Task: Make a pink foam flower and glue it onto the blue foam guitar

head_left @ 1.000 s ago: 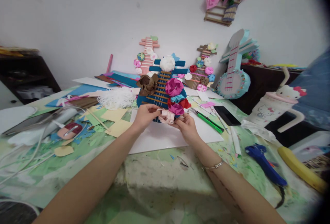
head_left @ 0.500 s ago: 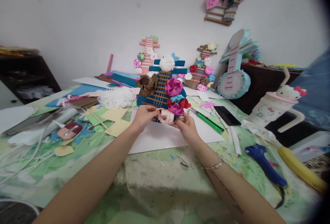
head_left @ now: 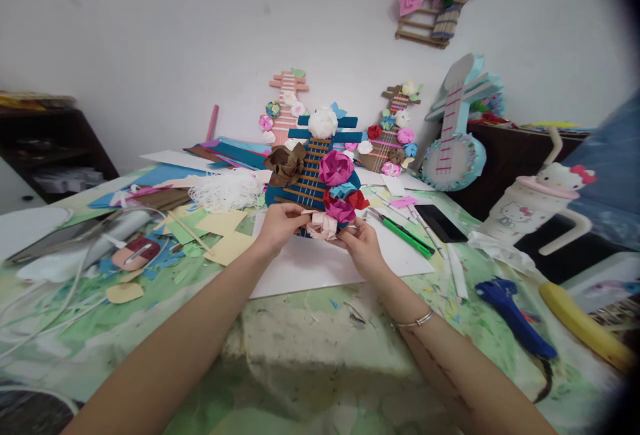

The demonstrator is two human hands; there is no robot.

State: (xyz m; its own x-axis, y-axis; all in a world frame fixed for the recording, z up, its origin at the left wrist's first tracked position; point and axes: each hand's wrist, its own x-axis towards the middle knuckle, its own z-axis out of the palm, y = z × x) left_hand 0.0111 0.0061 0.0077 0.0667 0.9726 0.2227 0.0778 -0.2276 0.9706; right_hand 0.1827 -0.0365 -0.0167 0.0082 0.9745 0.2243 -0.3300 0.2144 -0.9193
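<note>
A dark blue paper lute (head_left: 280, 196) stands tilted back in front of me, with brown strips and thin strings down its face. Paper flowers decorate it: a white one (head_left: 323, 123), a brown one (head_left: 286, 163), magenta ones (head_left: 336, 167) and a red one. At its lower edge is a pale pink paper flower (head_left: 321, 226). My left hand (head_left: 281, 227) pinches that flower's left side, fingers closed. From the right, my right hand (head_left: 360, 243) is closed on its other side, fingertips partly hidden. White paper (head_left: 300, 275) lies beneath.
A green cutter (head_left: 407, 236), black phone (head_left: 440, 223), blue glue gun (head_left: 517, 321) and yellow banana-shaped object (head_left: 585, 328) lie to the right, near a white tumbler (head_left: 525, 211). Left are paper scraps (head_left: 227, 246), white string (head_left: 225, 191) and cables. More paper lutes (head_left: 287, 111) lean behind.
Almost nothing differs. Both hands keep their hold on the pale pink flower, and the view has shifted very slightly.
</note>
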